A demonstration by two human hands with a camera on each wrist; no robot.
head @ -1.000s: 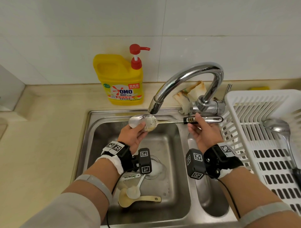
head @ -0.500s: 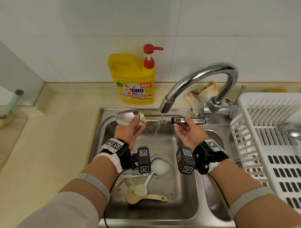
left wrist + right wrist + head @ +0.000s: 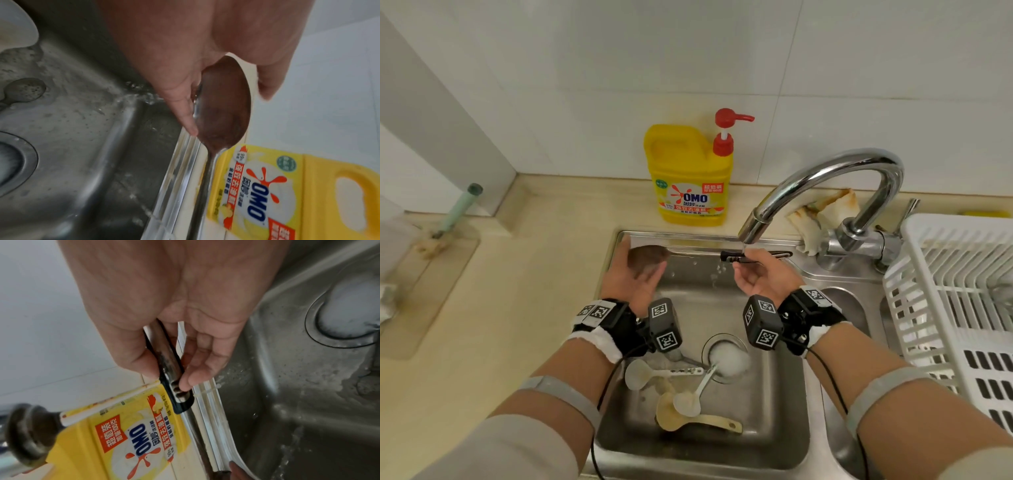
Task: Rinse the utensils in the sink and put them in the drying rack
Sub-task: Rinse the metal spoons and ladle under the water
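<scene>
A long steel spoon [image 3: 695, 253] lies level over the back of the sink [image 3: 756, 411]. My left hand [image 3: 645, 267] holds its bowl [image 3: 224, 110] between thumb and fingers. My right hand [image 3: 743, 258] pinches the black-trimmed handle [image 3: 170, 369]. Water from the faucet [image 3: 825, 171] runs onto the handle by my right fingertips. Two white plastic spoons [image 3: 640, 375] [image 3: 688, 402] and a tan rice paddle [image 3: 688, 421] lie on the sink floor. The white drying rack [image 3: 945, 274] stands on the right.
A yellow detergent bottle [image 3: 688, 178] stands on the counter behind the sink. A crumpled rag [image 3: 822, 212] lies behind the faucet base. Foam fills the drain [image 3: 729, 356]. A narrow second basin [image 3: 842, 308] lies between the sink and the rack.
Both hands have carried the spoon leftward under the tap. The stream struck the bowl a second ago and now falls on the handle.
</scene>
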